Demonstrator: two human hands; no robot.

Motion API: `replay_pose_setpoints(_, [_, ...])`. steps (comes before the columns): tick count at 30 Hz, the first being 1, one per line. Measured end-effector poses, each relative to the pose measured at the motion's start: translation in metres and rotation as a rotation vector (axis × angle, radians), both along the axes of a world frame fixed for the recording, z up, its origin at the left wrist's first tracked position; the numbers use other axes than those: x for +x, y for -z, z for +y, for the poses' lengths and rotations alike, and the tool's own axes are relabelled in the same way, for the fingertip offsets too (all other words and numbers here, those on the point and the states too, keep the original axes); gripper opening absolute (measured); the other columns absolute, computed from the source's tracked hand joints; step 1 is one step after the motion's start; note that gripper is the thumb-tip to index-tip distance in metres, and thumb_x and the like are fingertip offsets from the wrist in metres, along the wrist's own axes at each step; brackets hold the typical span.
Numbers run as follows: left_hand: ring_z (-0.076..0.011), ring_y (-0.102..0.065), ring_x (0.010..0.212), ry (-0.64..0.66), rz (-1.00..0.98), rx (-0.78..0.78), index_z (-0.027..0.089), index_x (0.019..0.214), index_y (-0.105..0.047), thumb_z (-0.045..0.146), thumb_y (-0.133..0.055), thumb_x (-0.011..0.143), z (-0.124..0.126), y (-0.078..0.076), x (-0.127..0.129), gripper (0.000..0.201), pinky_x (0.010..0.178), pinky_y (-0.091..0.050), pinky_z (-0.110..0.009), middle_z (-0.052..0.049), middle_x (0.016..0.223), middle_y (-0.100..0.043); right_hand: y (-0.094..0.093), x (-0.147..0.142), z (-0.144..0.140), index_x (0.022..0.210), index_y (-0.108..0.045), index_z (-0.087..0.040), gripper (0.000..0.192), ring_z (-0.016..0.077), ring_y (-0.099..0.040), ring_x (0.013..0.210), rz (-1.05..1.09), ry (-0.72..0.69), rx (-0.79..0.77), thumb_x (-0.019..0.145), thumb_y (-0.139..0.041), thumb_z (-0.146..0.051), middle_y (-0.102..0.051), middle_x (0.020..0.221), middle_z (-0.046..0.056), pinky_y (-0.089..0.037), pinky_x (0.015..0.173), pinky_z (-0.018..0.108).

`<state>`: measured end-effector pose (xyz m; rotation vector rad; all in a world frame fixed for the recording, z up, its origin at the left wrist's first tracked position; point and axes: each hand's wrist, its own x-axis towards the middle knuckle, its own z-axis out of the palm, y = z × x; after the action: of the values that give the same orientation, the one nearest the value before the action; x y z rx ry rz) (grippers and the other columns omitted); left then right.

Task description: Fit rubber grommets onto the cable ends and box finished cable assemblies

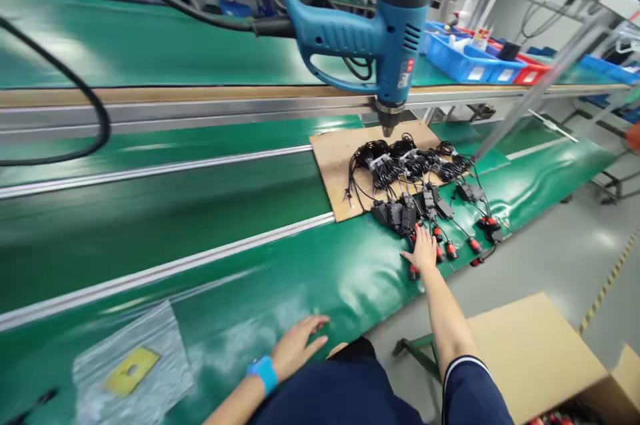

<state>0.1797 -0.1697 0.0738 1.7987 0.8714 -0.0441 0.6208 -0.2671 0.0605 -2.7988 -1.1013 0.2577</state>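
My right hand (pixel 424 249) reaches over the near side of a pile of cables, thumb apart and fingertips at the black-and-red connectors (pixel 451 250). It is open; whether any connector is under its grip is hard to see. Small black boxes (pixel 400 215) on the leads lie just beyond the fingers. Farther back are coiled black cables (pixel 383 165), tied in bundles on a brown board (pixel 336 175). My left hand (pixel 297 347), a blue band on its wrist, hovers over or rests on the green bench near my body, open and holding nothing.
A blue heat gun (pixel 350 31) hangs nozzle down above the cables. A clear bag (pixel 165 358) with a yellow piece (pixel 133 370) lies at the lower left. Blue bins (pixel 465 61) stand on the back shelf. A cardboard box (pixel 537 351) sits at the lower right.
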Motion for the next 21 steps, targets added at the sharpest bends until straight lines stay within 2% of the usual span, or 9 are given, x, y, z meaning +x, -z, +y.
replay_pose_setpoints(3, [-0.0302, -0.075, 0.095, -0.144, 0.115, -0.05, 0.037, 0.097, -0.076, 0.064, -0.066, 0.069, -0.031, 0.018, -0.042, 0.041, 0.093, -0.058, -0.042, 0.0, 0.098, -0.079, 0.0, 0.037, 0.023, 0.156, -0.036, -0.019, 0.08, 0.0331, -0.02, 0.155, 0.035, -0.129, -0.103, 0.091, -0.065, -0.053, -0.027, 0.167, 0.014, -0.014, 0.126, 0.056])
replay_pose_setpoints(6, [-0.0309, -0.076, 0.095, -0.342, 0.232, -0.062, 0.032, 0.104, -0.073, 0.073, -0.052, 0.073, -0.055, 0.031, -0.085, 0.055, 0.093, -0.058, -0.044, -0.004, 0.099, -0.079, 0.003, 0.059, 0.042, 0.142, -0.053, -0.02, 0.055, 0.0341, -0.038, 0.145, 0.083, -0.178, -0.174, 0.095, -0.065, -0.045, -0.039, 0.159, 0.012, -0.03, 0.119, 0.062])
replay_pose_setpoints(9, [-0.0317, -0.075, 0.099, -0.444, 0.297, -0.073, 0.027, 0.109, -0.071, 0.075, -0.05, 0.071, -0.076, 0.04, -0.114, 0.065, 0.096, -0.057, -0.042, -0.007, 0.104, -0.078, 0.007, 0.068, 0.052, 0.135, -0.057, -0.017, 0.047, 0.0307, -0.051, 0.134, 0.172, -0.171, -0.23, 0.095, -0.066, -0.04, -0.05, 0.147, 0.014, -0.043, 0.112, 0.056])
replay_pose_setpoints(12, [-0.0309, -0.075, 0.104, -0.476, 0.323, -0.094, 0.026, 0.117, -0.067, 0.071, -0.05, 0.074, -0.095, 0.049, -0.124, 0.064, 0.096, -0.057, -0.04, -0.008, 0.113, -0.077, 0.003, 0.073, 0.057, 0.131, -0.059, -0.015, 0.043, 0.0268, -0.059, 0.122, 0.326, -0.134, -0.276, 0.096, -0.066, -0.039, -0.058, 0.137, 0.013, -0.052, 0.103, 0.05])
replay_pose_setpoints(17, [-0.0289, -0.071, 0.116, -0.497, 0.372, -0.113, 0.022, 0.128, -0.061, 0.06, -0.047, 0.083, -0.124, 0.063, -0.126, 0.06, 0.103, -0.054, -0.037, -0.011, 0.125, -0.074, -0.02, 0.088, 0.055, 0.123, -0.062, -0.015, 0.036, 0.0198, -0.067, 0.102, 0.696, -0.067, -0.3, 0.098, -0.064, -0.041, -0.066, 0.12, 0.008, -0.059, 0.088, 0.04])
replay_pose_setpoints(21, [-0.0279, -0.069, 0.118, -0.529, 0.425, -0.135, 0.024, 0.127, -0.062, 0.048, -0.051, 0.088, -0.146, 0.065, -0.134, 0.048, 0.105, -0.052, -0.038, -0.01, 0.125, -0.072, -0.027, 0.076, 0.045, 0.109, -0.068, -0.015, 0.034, 0.0181, -0.071, 0.086, 0.974, -0.005, -0.26, 0.097, -0.062, -0.046, -0.072, 0.099, 0.006, -0.06, 0.078, 0.036])
